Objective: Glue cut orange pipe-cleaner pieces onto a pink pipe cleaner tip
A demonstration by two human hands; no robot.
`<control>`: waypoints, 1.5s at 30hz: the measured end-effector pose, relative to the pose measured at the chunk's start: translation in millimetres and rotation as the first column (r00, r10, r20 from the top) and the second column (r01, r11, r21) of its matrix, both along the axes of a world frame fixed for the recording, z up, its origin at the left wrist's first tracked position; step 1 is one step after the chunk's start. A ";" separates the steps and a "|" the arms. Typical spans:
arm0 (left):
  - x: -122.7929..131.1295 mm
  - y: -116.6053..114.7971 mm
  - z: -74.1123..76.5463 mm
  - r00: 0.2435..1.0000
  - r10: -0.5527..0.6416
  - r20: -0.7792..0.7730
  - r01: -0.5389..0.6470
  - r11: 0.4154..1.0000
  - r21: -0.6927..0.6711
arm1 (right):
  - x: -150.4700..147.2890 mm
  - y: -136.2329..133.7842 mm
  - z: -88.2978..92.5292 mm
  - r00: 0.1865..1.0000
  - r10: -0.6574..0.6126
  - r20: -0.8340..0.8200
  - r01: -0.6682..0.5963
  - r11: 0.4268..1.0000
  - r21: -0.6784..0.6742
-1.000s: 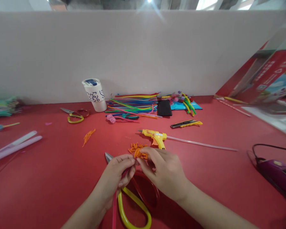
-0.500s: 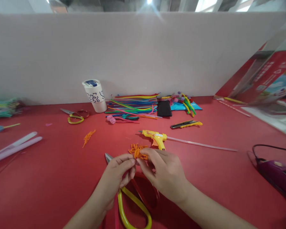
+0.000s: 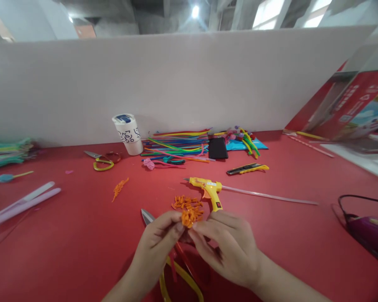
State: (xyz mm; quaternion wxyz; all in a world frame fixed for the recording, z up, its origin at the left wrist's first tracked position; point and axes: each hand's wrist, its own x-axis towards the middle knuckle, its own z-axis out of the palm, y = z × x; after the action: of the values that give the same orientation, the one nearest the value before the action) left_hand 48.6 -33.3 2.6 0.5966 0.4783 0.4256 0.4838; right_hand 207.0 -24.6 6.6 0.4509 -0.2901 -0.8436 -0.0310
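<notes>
Between my hands is a small orange flower-like cluster [image 3: 189, 218]. My left hand [image 3: 160, 241] pinches its left side, thumb against forefinger. The fingertips of my right hand [image 3: 228, 245] close on its lower right side. A pink stem [image 3: 172, 266] runs down below the fingers. Loose orange pieces [image 3: 184, 202] lie on the table just beyond the cluster. Under my hands rest large scissors [image 3: 189, 279] with a yellow and a red handle, their blades pointing up left. The yellow glue gun [image 3: 211, 192] lies beyond my right hand, a long clear stick in its back.
On the red table [image 3: 91, 239], a white cup [image 3: 130, 136], small scissors [image 3: 103, 162], coloured stems [image 3: 176, 144], a black phone [image 3: 218, 148] and a cutter [image 3: 247, 168] stand or lie farther back. A purple device [image 3: 370, 235] with a cable is at right.
The orange cluster has turned up into view between my fingers, which sit slightly lower and to the right. The whole view has tilted up a little.
</notes>
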 end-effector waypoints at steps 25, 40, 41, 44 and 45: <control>-4.4 -6.8 3.4 0.987 -0.004 -0.161 0.044 0.969 0.244 | 2.6 -5.8 16.1 0.989 0.063 0.133 -0.089 0.976 0.199; 1.4 -5.0 -4.2 0.972 -0.158 0.172 0.182 0.974 -0.138 | -1.0 -1.0 0.3 0.986 0.013 -0.164 -0.028 0.996 -0.087; 2.0 -4.5 -4.5 0.969 -0.154 0.192 0.185 0.971 -0.152 | -1.9 -0.8 -0.7 0.984 -0.010 -0.176 -0.009 0.994 -0.105; 3.1 -4.1 -4.3 0.966 -0.138 0.219 0.175 0.972 -0.160 | -3.2 -0.7 -2.8 0.982 -0.044 -0.184 0.017 0.989 -0.144; 3.4 -4.1 -4.2 0.967 -0.134 0.219 0.170 0.973 -0.155 | -3.3 -0.5 -3.1 0.982 -0.041 -0.183 0.014 0.989 -0.147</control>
State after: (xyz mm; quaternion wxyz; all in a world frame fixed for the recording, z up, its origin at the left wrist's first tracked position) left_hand 52.0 -37.4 -1.5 0.7122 0.4032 0.3636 0.4450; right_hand 203.7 -25.2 3.5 0.5048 -0.3351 -0.7939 0.0513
